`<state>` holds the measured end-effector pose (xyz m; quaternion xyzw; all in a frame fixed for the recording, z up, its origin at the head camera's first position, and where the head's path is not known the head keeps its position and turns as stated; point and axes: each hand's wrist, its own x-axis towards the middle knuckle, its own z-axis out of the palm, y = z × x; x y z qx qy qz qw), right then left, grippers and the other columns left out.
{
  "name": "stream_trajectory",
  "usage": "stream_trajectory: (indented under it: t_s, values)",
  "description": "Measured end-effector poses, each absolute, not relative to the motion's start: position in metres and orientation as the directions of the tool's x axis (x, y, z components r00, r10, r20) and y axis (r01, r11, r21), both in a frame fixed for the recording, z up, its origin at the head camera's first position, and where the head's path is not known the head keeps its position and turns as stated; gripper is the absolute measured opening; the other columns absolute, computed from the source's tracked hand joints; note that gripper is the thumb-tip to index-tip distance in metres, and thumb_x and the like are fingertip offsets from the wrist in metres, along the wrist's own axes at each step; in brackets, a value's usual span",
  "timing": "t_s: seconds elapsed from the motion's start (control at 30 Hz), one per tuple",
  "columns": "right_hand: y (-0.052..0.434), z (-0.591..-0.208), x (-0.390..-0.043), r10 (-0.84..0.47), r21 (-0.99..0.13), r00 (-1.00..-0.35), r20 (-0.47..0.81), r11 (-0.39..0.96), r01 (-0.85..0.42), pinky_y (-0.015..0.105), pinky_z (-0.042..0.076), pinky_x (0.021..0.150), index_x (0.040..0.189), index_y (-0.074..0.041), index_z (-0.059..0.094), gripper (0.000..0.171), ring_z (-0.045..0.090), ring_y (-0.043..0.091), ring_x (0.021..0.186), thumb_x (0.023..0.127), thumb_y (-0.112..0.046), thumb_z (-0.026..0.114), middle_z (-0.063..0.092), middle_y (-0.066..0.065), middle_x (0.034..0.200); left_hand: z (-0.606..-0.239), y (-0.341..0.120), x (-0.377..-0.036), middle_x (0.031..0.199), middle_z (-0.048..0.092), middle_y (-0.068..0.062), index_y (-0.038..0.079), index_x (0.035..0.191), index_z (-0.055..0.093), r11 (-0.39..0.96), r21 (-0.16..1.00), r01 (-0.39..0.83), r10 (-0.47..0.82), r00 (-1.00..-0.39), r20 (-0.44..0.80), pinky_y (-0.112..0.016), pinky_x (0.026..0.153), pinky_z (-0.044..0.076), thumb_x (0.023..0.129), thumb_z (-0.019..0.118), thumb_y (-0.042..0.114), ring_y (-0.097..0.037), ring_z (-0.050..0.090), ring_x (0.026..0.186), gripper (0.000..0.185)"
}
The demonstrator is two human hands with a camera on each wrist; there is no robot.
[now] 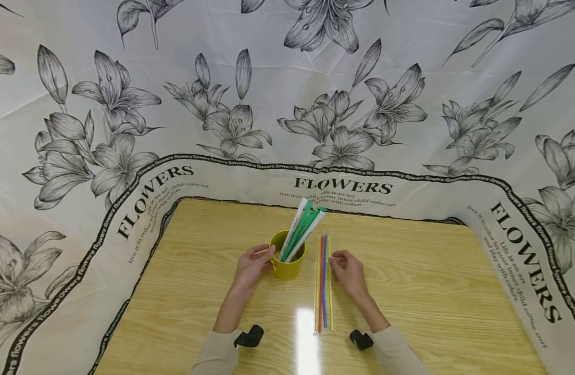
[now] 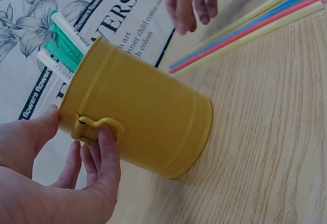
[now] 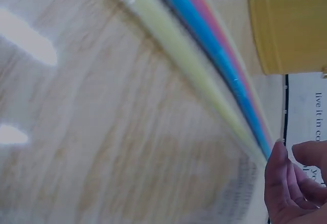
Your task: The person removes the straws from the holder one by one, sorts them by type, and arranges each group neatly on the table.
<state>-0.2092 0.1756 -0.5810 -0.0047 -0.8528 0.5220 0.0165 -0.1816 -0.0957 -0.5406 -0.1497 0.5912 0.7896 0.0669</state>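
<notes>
my left hand [image 1: 250,266] gripped a yellow cup [image 1: 287,270] of green and white sticks [image 1: 300,234] by its rim [image 2: 79,71] and handle [image 2: 106,123], while my right hand [image 1: 349,271], fingers [image 3: 276,173] relaxed and loosely bent, hung just right of coloured straws [image 1: 324,281] lying beside the cup on the surface [image 1: 433,302].

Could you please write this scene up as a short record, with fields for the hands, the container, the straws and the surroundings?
Left hand: left hand grips the yellow pail at its rim and side handle
Right hand: right hand beside the right-hand yellow straw; contact unclear
Pail contents: green and white sticks, leaning, tops above the rim
Straws, left to right in the head view: yellow straw, red straw, blue straw, yellow straw
Surface: wood-grain table
Backdrop: white flower-printed cloth
</notes>
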Motion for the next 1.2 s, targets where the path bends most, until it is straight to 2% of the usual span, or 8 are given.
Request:
stream_trajectory:
  t_s: [0.17,0.37,0.43,0.6,0.67,0.87,1.1,1.2]
  values:
    - [0.172,-0.568,-0.211,0.018,-0.913,-0.999,0.041,0.408,-0.03,0.03,0.062,0.07,0.117,0.009,0.065,0.022,0.072,0.036,0.086,0.101,-0.005,0.066,0.069,0.023,0.104,-0.542,-0.096,-0.182,0.12,0.064,-0.022,-0.006,0.134,0.058,-0.294,0.912,-0.287,-0.07,-0.945,-0.32,-0.04,0.093,0.057,0.099,0.073,0.023,-0.014,0.069,0.087,0.047]
    - [0.167,-0.554,-0.214,0.014,-0.895,-0.994,0.109,0.436,-0.092,0.02,0.058,0.075,0.114,0.004,0.068,0.02,0.071,0.036,0.093,0.102,-0.011,0.067,0.072,0.019,0.103,-0.54,-0.095,-0.18,0.117,0.064,-0.019,-0.006,0.135,0.057,-0.299,0.911,-0.284,-0.07,-0.946,-0.318,-0.036,0.089,0.058,0.099,0.072,0.023,-0.014,0.068,0.086,0.048]
    - [0.165,-0.549,-0.214,0.018,-0.905,-0.992,0.126,0.412,-0.107,0.023,0.059,0.076,0.115,0.004,0.068,0.02,0.071,0.035,0.094,0.102,-0.012,0.066,0.072,0.019,0.104,-0.54,-0.095,-0.18,0.116,0.064,-0.018,-0.006,0.134,0.057,-0.296,0.912,-0.286,-0.073,-0.945,-0.32,-0.037,0.091,0.058,0.099,0.072,0.023,-0.013,0.068,0.086,0.048]
    - [0.155,-0.534,-0.214,0.015,-0.949,-0.992,0.125,0.292,-0.115,0.039,0.06,0.084,0.119,0.004,0.067,0.026,0.068,0.04,0.101,0.103,-0.018,0.066,0.07,0.023,0.11,-0.542,-0.095,-0.181,0.116,0.065,-0.019,-0.005,0.132,0.059,-0.293,0.911,-0.289,-0.084,-0.942,-0.325,-0.042,0.094,0.056,0.099,0.073,0.023,-0.013,0.068,0.087,0.046]
    - [0.151,-0.529,-0.213,0.007,-0.965,-0.994,0.112,0.239,-0.107,0.041,0.06,0.087,0.12,0.003,0.066,0.029,0.068,0.041,0.103,0.103,-0.02,0.066,0.069,0.025,0.112,-0.542,-0.095,-0.181,0.117,0.064,-0.021,-0.005,0.132,0.059,-0.293,0.911,-0.289,-0.086,-0.941,-0.327,-0.042,0.094,0.056,0.099,0.073,0.024,-0.014,0.068,0.087,0.046]
    - [0.136,-0.52,-0.215,-0.006,-0.985,-0.993,0.118,0.129,-0.118,0.042,0.058,0.09,0.121,0.004,0.065,0.031,0.068,0.039,0.102,0.102,-0.019,0.068,0.068,0.024,0.112,-0.539,-0.094,-0.18,0.117,0.064,-0.021,-0.005,0.132,0.059,-0.305,0.906,-0.293,-0.083,-0.939,-0.332,-0.037,0.09,0.057,0.099,0.073,0.023,-0.014,0.067,0.086,0.046]
    - [0.121,-0.514,-0.22,0.018,-0.987,-0.991,0.136,0.092,-0.134,0.028,0.059,0.086,0.121,0.007,0.064,0.031,0.069,0.017,0.094,0.099,-0.012,0.071,0.067,0.023,0.112,-0.538,-0.094,-0.18,0.115,0.064,-0.018,-0.005,0.132,0.059,-0.314,0.903,-0.294,-0.086,-0.938,-0.336,-0.03,0.084,0.057,0.098,0.074,0.022,-0.012,0.066,0.084,0.047]
    - [0.116,-0.512,-0.221,0.034,-0.988,-0.992,0.125,0.097,-0.121,0.025,0.058,0.083,0.123,0.01,0.061,0.035,0.067,0.014,0.093,0.098,-0.012,0.073,0.066,0.022,0.113,-0.538,-0.093,-0.181,0.116,0.064,-0.019,-0.005,0.132,0.059,-0.322,0.899,-0.296,-0.089,-0.936,-0.34,-0.029,0.083,0.057,0.098,0.074,0.023,-0.012,0.066,0.084,0.047]
